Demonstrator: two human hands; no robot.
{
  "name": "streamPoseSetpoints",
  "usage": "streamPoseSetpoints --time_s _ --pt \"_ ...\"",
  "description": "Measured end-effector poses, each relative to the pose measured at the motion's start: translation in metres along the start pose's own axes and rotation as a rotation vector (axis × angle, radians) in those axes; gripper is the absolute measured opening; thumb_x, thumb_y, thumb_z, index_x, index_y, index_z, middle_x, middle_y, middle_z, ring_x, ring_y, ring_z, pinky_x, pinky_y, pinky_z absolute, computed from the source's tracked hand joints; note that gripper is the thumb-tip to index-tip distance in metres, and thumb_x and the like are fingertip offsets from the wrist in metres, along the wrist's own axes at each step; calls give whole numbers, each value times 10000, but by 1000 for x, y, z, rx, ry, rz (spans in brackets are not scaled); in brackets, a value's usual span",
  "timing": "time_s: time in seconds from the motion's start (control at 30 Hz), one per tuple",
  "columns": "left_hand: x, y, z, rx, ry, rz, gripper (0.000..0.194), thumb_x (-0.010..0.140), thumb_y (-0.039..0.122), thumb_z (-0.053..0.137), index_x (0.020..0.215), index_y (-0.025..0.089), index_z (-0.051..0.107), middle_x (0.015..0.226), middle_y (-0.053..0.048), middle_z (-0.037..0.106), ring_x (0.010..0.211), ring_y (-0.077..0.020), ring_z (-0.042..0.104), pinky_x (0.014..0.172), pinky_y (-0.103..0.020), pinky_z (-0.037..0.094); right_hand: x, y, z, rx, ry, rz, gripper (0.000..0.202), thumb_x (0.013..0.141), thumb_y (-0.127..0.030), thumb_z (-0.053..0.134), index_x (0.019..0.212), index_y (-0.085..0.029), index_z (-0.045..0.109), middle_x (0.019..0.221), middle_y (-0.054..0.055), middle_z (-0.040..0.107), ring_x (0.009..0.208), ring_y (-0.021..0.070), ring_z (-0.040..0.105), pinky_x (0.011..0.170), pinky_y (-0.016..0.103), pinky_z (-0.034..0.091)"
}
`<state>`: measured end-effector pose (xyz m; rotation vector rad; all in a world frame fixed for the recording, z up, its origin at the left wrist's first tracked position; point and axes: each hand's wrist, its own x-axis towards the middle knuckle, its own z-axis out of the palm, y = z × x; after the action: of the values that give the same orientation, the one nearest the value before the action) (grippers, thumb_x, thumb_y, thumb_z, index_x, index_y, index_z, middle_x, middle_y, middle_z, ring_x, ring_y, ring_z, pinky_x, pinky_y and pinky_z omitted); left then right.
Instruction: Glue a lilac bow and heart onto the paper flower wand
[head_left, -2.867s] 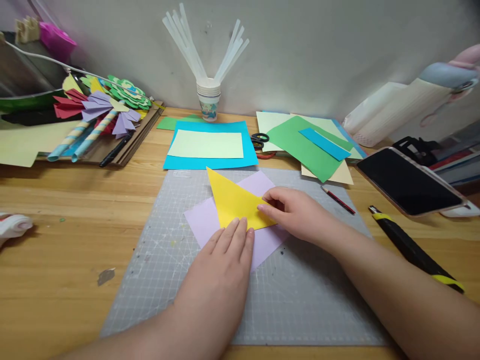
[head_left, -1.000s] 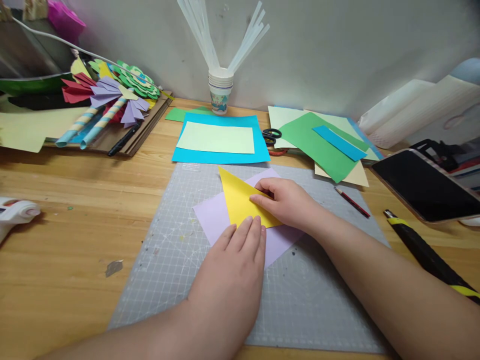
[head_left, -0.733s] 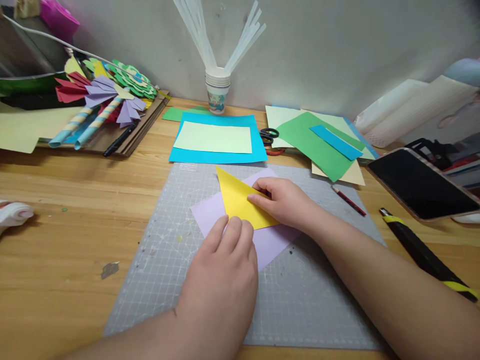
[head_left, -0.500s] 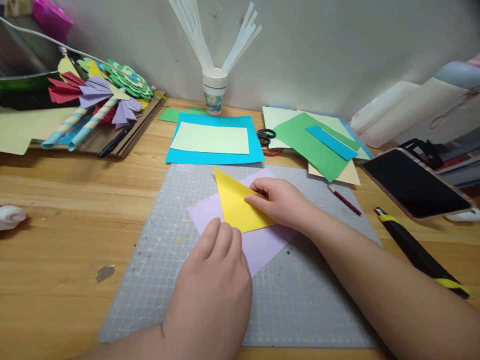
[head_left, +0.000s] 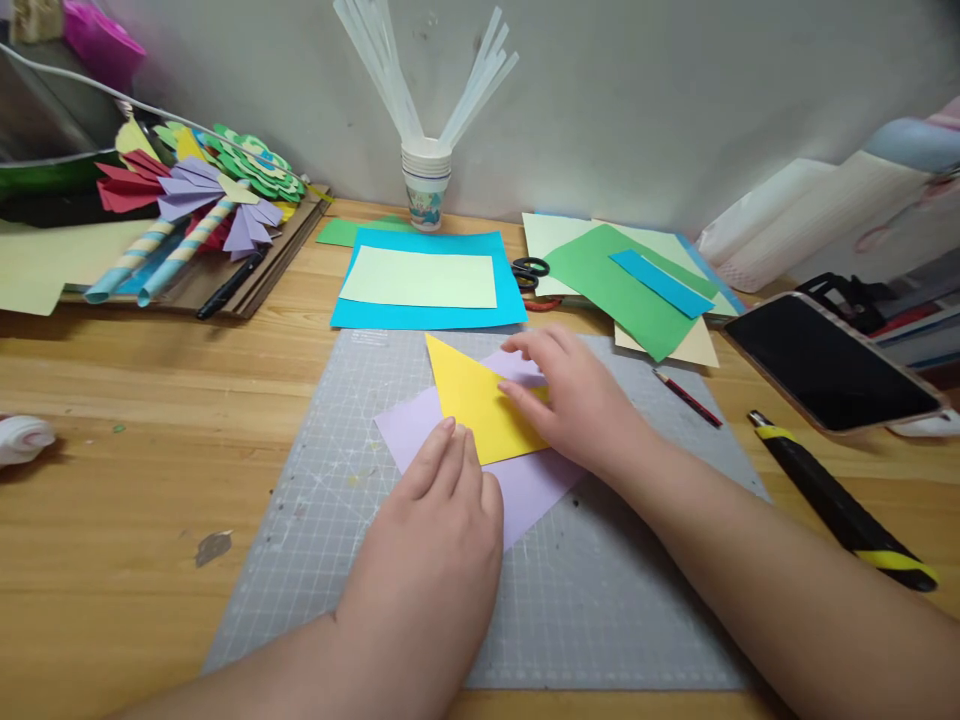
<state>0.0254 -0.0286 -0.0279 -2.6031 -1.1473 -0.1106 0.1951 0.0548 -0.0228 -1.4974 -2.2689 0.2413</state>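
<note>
A yellow sheet of paper (head_left: 480,405), folded into a triangle, lies over a lilac sheet of paper (head_left: 529,500) on the grey cutting mat (head_left: 600,610). With its fingers close together, my left hand (head_left: 431,550) holds the yellow paper at its lower left corner; the thumb is hidden. Over the paper's right end, my right hand (head_left: 577,400) is open, thumb and forefinger apart. That hand covers the right tip of the yellow paper.
Behind the mat lie a blue sheet (head_left: 427,318), scissors (head_left: 531,268) and green paper (head_left: 607,285). Paper cups (head_left: 426,190) hold pale sticks. On the right are a pencil (head_left: 688,398), a black-and-yellow cutter (head_left: 832,490) and a phone (head_left: 832,365). Paper crafts (head_left: 202,190) lie at left.
My right hand's fingers have spread, and they have come off the yellow paper's upper edge. The left fingers have straightened and moved slightly up onto the yellow paper.
</note>
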Motion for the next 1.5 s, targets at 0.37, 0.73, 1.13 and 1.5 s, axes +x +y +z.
streamPoseSetpoints --time_s 0.37,0.73,1.13,1.5 --pt "1 -6 2 -67 61 24 394 771 92 385 1019 13 681 1134 -208 648 1084 -280 605 1029 -421 357 -68 -56 -16 -204 -527 59 475 942 -349 264 1366 -221 434 840 87 738 648 235 675 510 301 333" --pt "3 -13 1 -34 41 79 387 770 65 335 912 39 694 1062 -205 680 1030 -271 635 989 -457 420 -76 -43 -25 -308 -580 213 475 955 -351 228 1395 -297 396 804 77 740 666 261 686 499 313 345" --pt "5 -16 3 -10 29 105 436 787 82 262 871 75 691 1051 -186 688 1014 -265 643 990 -459 429 -89 4 -39 -380 -477 325 450 960 -387 210 1335 -395 459 882 39 747 752 285 697 547 336 413" --pt "10 -14 0 -135 -41 -41 270 788 99 400 865 145 654 936 -108 685 938 -231 632 1059 -473 329 -95 25 -46 -344 -425 362 448 957 -382 229 1303 -371 512 962 53 734 823 296 685 628 403 483"
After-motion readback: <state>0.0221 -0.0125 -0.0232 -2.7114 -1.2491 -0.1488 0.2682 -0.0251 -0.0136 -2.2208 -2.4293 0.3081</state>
